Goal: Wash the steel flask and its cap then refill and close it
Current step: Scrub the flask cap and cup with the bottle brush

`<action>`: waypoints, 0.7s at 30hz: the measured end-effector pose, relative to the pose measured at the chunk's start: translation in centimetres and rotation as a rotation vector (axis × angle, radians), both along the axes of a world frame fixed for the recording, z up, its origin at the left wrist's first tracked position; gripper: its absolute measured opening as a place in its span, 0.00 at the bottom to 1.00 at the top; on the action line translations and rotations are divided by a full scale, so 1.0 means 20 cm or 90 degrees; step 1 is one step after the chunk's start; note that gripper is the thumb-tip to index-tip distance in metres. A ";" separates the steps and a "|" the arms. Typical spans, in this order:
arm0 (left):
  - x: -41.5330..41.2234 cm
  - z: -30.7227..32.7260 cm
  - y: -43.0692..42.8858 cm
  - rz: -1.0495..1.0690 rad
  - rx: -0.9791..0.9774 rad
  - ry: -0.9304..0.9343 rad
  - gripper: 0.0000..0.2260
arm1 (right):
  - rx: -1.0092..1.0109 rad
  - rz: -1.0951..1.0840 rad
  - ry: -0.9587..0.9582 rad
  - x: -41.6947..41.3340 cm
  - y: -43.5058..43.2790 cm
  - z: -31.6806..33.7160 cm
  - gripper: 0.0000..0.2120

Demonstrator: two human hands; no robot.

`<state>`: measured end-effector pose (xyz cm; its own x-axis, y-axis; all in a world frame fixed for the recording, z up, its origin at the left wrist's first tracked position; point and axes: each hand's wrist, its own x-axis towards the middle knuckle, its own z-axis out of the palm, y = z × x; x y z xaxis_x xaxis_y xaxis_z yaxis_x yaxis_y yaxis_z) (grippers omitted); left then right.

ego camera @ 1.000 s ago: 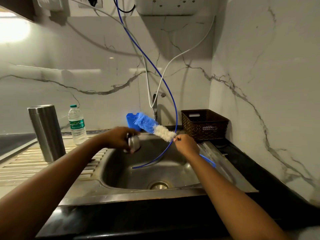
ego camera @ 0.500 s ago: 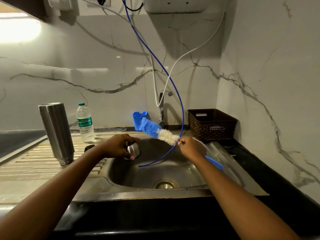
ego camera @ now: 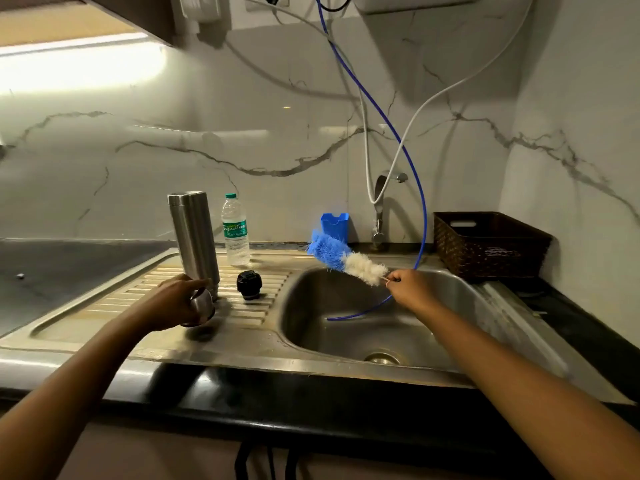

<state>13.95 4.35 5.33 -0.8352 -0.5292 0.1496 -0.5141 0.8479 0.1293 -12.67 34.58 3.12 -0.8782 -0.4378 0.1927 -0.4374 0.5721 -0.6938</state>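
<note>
The flask (ego camera: 194,242) stands upright on the drainboard (ego camera: 114,299). The steel cap (ego camera: 202,305), previously over the sink (ego camera: 349,327), is now gripped by the left hand (ego camera: 175,299) at the flask's 6 o'clock, apparently to be set down washed. The brush (ego camera: 346,259) is pinched in the right hand (ego camera: 412,289).

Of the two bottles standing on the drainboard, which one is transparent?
The small plastic water bottle with the green cap and label; the taller steel flask beside it is opaque metal.
</note>
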 end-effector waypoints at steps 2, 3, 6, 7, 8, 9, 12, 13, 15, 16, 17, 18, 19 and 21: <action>0.01 -0.01 -0.01 0.017 -0.003 -0.004 0.29 | -0.011 -0.002 -0.013 -0.01 -0.02 -0.01 0.09; 0.01 -0.02 -0.02 0.023 -0.004 -0.010 0.29 | -0.010 -0.004 -0.017 -0.01 -0.03 -0.01 0.09; 0.00 -0.06 -0.03 0.020 -0.002 -0.020 0.30 | 0.007 -0.005 -0.025 -0.01 -0.02 -0.03 0.08; 0.00 -0.07 -0.04 0.021 -0.003 -0.016 0.30 | 0.010 -0.005 -0.024 -0.01 -0.02 -0.03 0.09; 0.00 -0.08 -0.03 0.023 -0.009 -0.016 0.31 | 0.008 -0.003 -0.022 -0.01 -0.01 -0.03 0.09; 0.00 -0.08 -0.03 0.023 -0.027 -0.015 0.32 | 0.004 -0.001 -0.018 -0.01 -0.01 -0.02 0.09; -0.06 -0.05 0.03 0.003 -0.117 0.014 0.30 | -0.002 -0.003 -0.008 -0.02 -0.01 -0.02 0.10; -0.09 -0.03 0.06 -0.019 -0.136 0.046 0.29 | -0.002 -0.004 -0.006 -0.03 -0.01 -0.02 0.09; -0.20 0.00 0.11 -0.089 -0.135 0.110 0.27 | -0.001 -0.005 -0.006 -0.04 -0.01 -0.02 0.09; -0.25 0.01 0.12 -0.116 -0.117 0.120 0.26 | 0.001 -0.002 -0.006 -0.04 -0.01 -0.02 0.09; -0.31 0.02 0.12 -0.124 -0.090 0.108 0.27 | 0.004 0.001 -0.004 -0.05 0.00 -0.02 0.09; -0.37 0.02 0.12 -0.113 -0.059 0.073 0.28 | 0.003 0.003 -0.003 -0.05 0.00 -0.02 0.09; -0.43 0.02 0.11 -0.089 -0.029 0.024 0.29 | 0.000 0.005 -0.004 -0.05 0.00 -0.02 0.09; -0.52 0.01 0.10 -0.043 0.012 -0.066 0.30 | -0.004 0.007 -0.010 -0.06 0.01 -0.01 0.09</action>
